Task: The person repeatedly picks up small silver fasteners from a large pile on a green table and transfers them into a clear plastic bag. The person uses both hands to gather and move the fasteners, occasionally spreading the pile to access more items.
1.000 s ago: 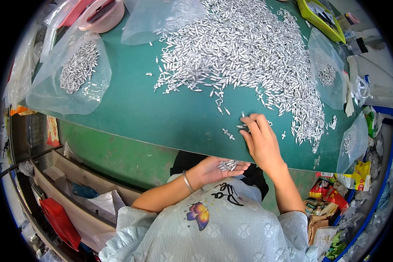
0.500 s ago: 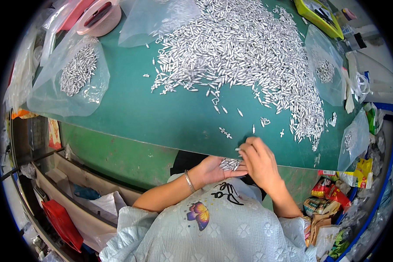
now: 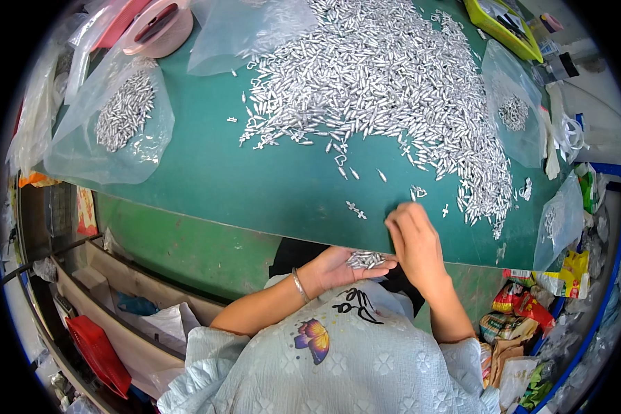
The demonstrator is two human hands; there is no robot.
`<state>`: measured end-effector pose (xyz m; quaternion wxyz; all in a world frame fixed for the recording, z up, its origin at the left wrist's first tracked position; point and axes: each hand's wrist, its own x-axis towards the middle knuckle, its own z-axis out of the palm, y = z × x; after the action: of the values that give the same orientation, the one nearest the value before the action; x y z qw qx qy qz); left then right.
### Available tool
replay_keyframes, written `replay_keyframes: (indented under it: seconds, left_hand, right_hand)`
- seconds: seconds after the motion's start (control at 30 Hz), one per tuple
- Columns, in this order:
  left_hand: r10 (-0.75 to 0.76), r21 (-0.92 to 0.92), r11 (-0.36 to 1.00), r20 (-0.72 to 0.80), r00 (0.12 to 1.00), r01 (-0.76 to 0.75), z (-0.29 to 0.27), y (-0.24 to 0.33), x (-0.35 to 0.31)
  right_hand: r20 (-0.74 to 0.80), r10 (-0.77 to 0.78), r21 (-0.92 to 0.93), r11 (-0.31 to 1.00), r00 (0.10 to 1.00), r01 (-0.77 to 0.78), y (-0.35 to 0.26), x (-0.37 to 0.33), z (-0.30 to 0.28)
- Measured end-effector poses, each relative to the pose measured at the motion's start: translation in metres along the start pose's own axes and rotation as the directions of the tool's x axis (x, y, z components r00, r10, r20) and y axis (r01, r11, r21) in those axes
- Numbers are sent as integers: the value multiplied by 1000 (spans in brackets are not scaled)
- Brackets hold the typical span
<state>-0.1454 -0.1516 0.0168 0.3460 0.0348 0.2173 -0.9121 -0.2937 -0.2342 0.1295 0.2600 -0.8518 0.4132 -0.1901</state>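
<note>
Metal pieces [image 3: 366, 259], small, silver and pointed, sit heaped in the left hand [image 3: 333, 273], which lies palm up with its fingers stretched out, just off the front edge of the table [image 3: 221, 183]. The right hand [image 3: 418, 243] is over the table's front part, fingertips bunched downward; whether they pinch anything I cannot tell. A large pile [image 3: 393, 83] covers the table's far middle. The uncurled palm is the likeliest trouble: a tilt or a bump from the right hand could send pieces past the table's edge to the floor [image 3: 186, 238]. Linked crosses [image 3: 356, 210] on the table's front part could also get caught by mistake, since their colour matches the pointed ones.
</note>
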Motion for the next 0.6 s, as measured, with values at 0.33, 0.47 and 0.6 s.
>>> replay_keyframes:
  seconds: [0.33,0.47,0.6]
  left_hand:
    - [8,17,1000,24,1000,-9,-9,-1,0]
    - [34,93,995,-69,997,-28,-5,1,-3]
    - [76,103,992,-85,994,-67,-4,1,-3]
  right_hand:
    - [-113,-80,42,995,990,85,-6,43,4]
    - [28,-21,-66,998,999,23,2,62,16]
    - [90,-27,103,994,996,18,-7,67,17]
